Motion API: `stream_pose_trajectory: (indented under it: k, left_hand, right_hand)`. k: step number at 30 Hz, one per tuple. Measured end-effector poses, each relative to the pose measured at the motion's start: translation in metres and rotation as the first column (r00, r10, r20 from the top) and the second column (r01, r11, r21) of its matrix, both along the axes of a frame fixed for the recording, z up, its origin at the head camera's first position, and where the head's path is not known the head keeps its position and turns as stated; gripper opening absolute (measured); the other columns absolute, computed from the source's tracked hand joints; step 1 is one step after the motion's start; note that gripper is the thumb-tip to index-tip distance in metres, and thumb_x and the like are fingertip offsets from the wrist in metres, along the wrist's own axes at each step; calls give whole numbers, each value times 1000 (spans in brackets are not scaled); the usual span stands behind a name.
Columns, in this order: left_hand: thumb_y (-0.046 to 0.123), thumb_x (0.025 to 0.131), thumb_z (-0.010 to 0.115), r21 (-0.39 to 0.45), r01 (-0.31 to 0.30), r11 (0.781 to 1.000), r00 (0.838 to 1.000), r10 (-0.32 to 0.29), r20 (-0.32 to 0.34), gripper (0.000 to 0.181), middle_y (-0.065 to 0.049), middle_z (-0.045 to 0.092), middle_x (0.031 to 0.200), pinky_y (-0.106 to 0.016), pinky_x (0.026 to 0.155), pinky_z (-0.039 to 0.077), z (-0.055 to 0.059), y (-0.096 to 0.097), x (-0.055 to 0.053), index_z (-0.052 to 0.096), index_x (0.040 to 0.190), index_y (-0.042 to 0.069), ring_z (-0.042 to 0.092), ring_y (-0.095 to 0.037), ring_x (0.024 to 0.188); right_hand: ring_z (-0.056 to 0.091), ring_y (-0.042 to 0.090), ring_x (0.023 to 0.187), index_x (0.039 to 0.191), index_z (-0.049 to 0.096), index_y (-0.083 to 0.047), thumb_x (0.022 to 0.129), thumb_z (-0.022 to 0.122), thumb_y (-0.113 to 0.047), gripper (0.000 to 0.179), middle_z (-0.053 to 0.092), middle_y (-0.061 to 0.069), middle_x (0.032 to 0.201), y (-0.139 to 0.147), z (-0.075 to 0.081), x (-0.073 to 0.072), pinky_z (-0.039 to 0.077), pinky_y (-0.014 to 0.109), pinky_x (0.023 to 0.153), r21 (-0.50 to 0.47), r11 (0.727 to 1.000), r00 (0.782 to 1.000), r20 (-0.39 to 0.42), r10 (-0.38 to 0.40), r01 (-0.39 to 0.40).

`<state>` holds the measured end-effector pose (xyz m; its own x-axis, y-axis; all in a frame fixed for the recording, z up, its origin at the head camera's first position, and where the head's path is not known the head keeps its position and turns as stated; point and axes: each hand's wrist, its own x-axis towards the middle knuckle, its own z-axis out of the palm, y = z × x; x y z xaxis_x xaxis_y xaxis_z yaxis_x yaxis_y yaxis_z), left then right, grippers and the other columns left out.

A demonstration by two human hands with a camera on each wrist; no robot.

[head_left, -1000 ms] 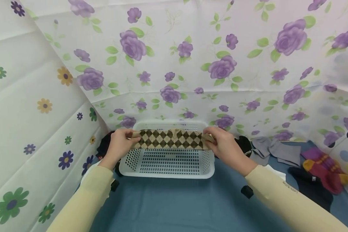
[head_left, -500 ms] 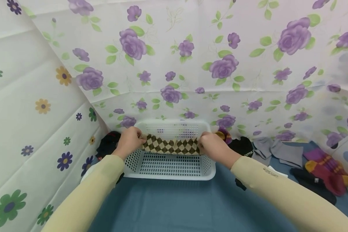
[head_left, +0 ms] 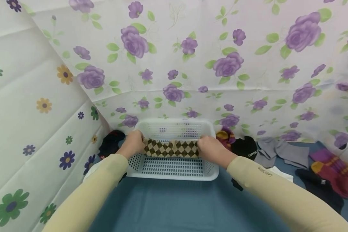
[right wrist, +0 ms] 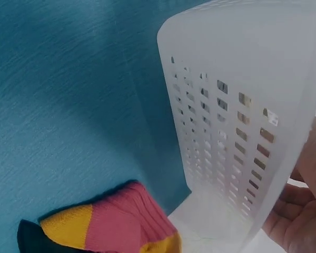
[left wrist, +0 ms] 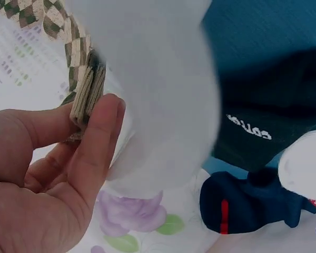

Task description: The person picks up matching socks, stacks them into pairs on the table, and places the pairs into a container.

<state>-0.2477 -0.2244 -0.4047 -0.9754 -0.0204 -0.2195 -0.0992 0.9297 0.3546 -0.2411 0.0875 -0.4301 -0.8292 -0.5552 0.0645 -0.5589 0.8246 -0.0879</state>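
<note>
A pair of brown-and-beige checkered socks is stretched flat sideways inside a white plastic basket. My left hand grips the left end. In the left wrist view its thumb and fingers pinch the stacked beige edges of the socks, beside the basket wall. At the other end my right hand holds the socks with curled fingers, just inside the right rim. The right wrist view shows that hand partly hidden behind the perforated basket wall.
To the right lie a maroon-and-yellow sock, a black sock, grey socks, another black sock and striped socks. Dark socks lie at the left. Flowered sheets stand behind and at the left of the blue cloth.
Both hands have come closer together and lowered the checkered socks from above the basket's far part down into it. The basket has shifted slightly rightward in view.
</note>
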Motion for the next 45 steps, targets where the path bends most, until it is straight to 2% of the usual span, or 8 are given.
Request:
stream_pose_trajectory:
  k: [5,13,19,26,29,34,41,45]
  left_hand:
    - [10,86,63,-34,1,999,1000,-2,-12,8,-11,65,79,-27,48,39,1,5,3,65,81,4,48,-15,57]
    - [10,88,61,-65,13,998,1000,-15,-27,11,-10,63,74,-28,50,42,-1,8,2,61,80,3,54,-18,58]
    - [9,88,58,-54,26,998,1000,-26,-9,18,-10,61,61,-27,45,38,-3,6,2,60,72,3,47,-15,47]
    - [8,88,57,-48,30,998,999,-31,-22,11,-11,58,70,-29,48,41,0,7,8,56,79,3,51,-19,55]
    - [5,87,56,-71,36,997,998,-40,-46,10,-11,55,70,-28,46,38,0,8,10,54,78,3,47,-18,53]
    - [-1,84,58,-177,94,980,989,-112,-97,13,-8,54,67,-28,46,36,-1,11,9,56,73,6,45,-16,53]
    - [3,79,70,-279,228,933,974,-222,53,15,-8,57,81,-33,64,48,-3,14,9,58,88,6,54,-19,70]
    - [4,81,67,-277,266,923,963,-243,116,17,-8,59,82,-32,61,46,-4,14,9,61,97,4,54,-18,68]
  right_hand:
    - [61,17,63,85,69,-6,80,71,-16,12,64,8,76,-2,-2,-1,57,37,68,70,997,999,-21,29,-27]
    - [61,17,63,79,71,-10,72,79,-27,20,69,6,73,-3,-10,-2,56,41,75,187,979,994,-55,90,-79]
    - [60,22,71,84,72,-11,72,79,-28,22,70,7,80,-3,-11,-1,53,43,81,203,977,994,-70,84,-68]
    - [57,23,79,83,73,-16,78,75,-24,10,66,4,85,-7,-12,-2,48,39,72,331,939,966,-203,161,-87]
    - [60,21,73,80,73,-17,76,76,-20,6,68,2,79,-8,-14,-1,50,36,68,343,932,952,-228,202,-116]
    - [65,19,68,81,71,-15,75,77,-18,9,71,2,77,-7,-16,1,53,36,68,358,927,962,-197,189,-109]
    - [66,19,67,81,71,-13,82,69,-17,5,70,4,75,-6,-18,1,55,37,63,371,920,969,-152,195,-127]
    - [65,18,67,83,70,-12,82,69,-17,5,70,4,76,-5,-15,1,56,36,67,316,938,981,-87,175,-140]
